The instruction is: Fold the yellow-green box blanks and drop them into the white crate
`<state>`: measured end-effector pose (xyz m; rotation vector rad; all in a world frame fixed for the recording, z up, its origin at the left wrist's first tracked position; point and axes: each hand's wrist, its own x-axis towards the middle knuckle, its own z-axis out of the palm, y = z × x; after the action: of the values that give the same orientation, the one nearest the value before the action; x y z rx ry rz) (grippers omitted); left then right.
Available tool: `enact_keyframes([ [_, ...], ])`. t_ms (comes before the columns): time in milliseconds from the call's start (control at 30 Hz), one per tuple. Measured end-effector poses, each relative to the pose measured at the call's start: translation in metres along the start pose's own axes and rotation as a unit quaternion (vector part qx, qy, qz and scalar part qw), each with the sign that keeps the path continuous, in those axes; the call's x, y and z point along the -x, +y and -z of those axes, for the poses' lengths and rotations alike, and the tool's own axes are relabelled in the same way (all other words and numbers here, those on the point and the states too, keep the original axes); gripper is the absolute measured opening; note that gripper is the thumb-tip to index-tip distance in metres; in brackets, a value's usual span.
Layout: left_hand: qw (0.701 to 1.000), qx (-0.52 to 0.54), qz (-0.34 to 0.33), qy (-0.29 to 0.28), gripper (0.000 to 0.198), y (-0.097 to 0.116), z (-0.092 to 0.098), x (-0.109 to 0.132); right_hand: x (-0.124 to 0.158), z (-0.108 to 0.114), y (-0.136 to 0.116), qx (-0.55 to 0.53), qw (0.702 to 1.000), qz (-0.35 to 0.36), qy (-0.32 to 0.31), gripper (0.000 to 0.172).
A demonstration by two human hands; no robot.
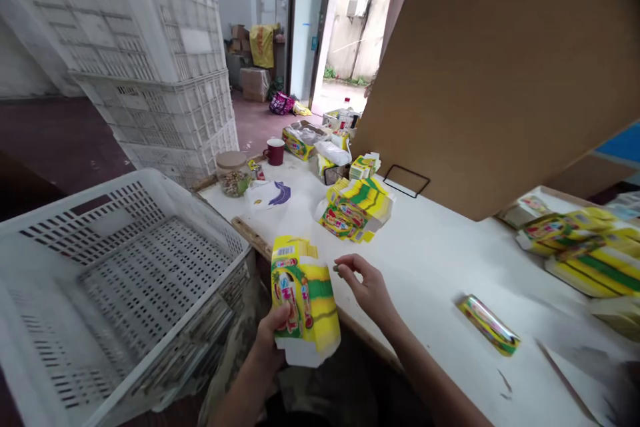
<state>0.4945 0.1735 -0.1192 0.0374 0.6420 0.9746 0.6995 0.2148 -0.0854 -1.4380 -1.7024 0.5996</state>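
My left hand [270, 340] grips a stack of flat yellow cartons [305, 300] with green stripes and red-and-blue lettering, its thumb across the front. The stack is held upright at the table's near edge. To its right, my right hand [365, 283] is closed in a pinch above the white tabletop, apart from the cartons. A tiny dark bit shows at its fingertips, too small to name. Just beyond both hands, a second pile of flat yellow cartons [357, 207] lies on the table. A shiny yellow-green pack [489, 324] lies to the right.
An empty white plastic crate [150, 247] stands at my left, with stacked crates [175, 80] behind it. A lidded jar [233, 173] and a dark red mug [275, 151] stand at the table's far left. A large cardboard sheet [490, 93] leans at the back; more cartons [595, 247] lie right.
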Motion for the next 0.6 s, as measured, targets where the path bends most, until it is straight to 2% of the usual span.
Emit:
enact_keyframes([
  [100, 0.999, -0.028, -0.01, -0.013, 0.043, -0.004, 0.009, 0.009, 0.013, -0.001, -0.016, -0.035, 0.999, 0.013, 0.016, 0.019],
  [167, 0.999, -0.042, -0.017, -0.018, 0.04, -0.004, 0.013, 0.018, 0.019, -0.003, -0.023, -0.042, 0.998, 0.033, 0.017, 0.019],
  [267, 0.998, -0.048, -0.033, -0.023, 0.035, 0.0, 0.013, 0.031, 0.024, -0.01, -0.033, -0.079, 0.995, 0.057, -0.007, 0.025],
  [367, 0.997, -0.06, -0.022, -0.043, 0.048, 0.006, 0.01, 0.038, 0.031, -0.018, -0.041, -0.136, 0.988, 0.047, -0.047, 0.033],
  [467, 0.996, -0.061, -0.032, -0.059, 0.061, 0.009, 0.006, 0.043, 0.04, -0.024, -0.046, -0.217, 0.973, -0.025, -0.073, 0.043],
  [600, 0.993, -0.065, -0.045, -0.088, 0.061, 0.007, -0.001, 0.049, 0.047, -0.03, -0.041, -0.288, 0.939, -0.161, -0.095, 0.051],
])
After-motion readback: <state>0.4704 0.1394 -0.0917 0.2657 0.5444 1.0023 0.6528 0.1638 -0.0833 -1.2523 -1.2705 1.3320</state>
